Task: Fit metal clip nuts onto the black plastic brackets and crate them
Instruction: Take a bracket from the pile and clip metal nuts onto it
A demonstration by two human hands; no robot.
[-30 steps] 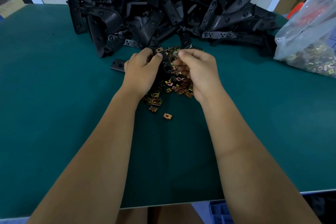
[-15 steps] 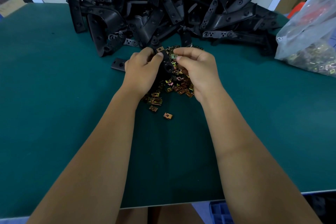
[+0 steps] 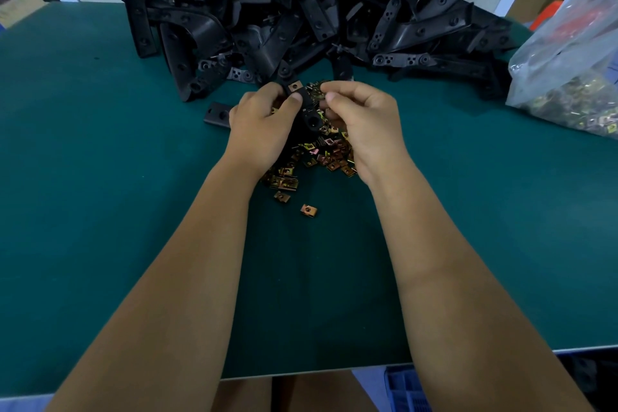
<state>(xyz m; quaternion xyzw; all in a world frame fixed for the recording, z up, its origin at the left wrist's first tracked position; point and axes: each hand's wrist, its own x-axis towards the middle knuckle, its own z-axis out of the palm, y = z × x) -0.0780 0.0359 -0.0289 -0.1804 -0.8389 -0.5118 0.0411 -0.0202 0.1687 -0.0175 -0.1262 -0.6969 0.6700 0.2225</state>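
Observation:
My left hand [image 3: 259, 125] grips a black plastic bracket [image 3: 309, 112] above a heap of brass-coloured metal clip nuts [image 3: 317, 157] on the green table [image 3: 100, 177]. One clip nut [image 3: 295, 86] sits on the bracket's top end, by my left thumb. My right hand [image 3: 363, 120] is curled beside the bracket, thumb and forefinger pinched together at its upper right; I cannot tell whether a nut is between them. A big pile of black brackets [image 3: 317, 17] lies behind.
A clear plastic bag of more clip nuts [image 3: 568, 77] lies at the right edge. One loose bracket [image 3: 217, 114] lies left of my left hand. Two stray nuts [image 3: 308, 210] lie nearer me. A blue crate [image 3: 406, 388] shows below the table's front edge. Cardboard boxes stand at back right.
My right hand's fingers shifted slightly left and up towards the bracket's top. The left hand and bracket stayed almost still.

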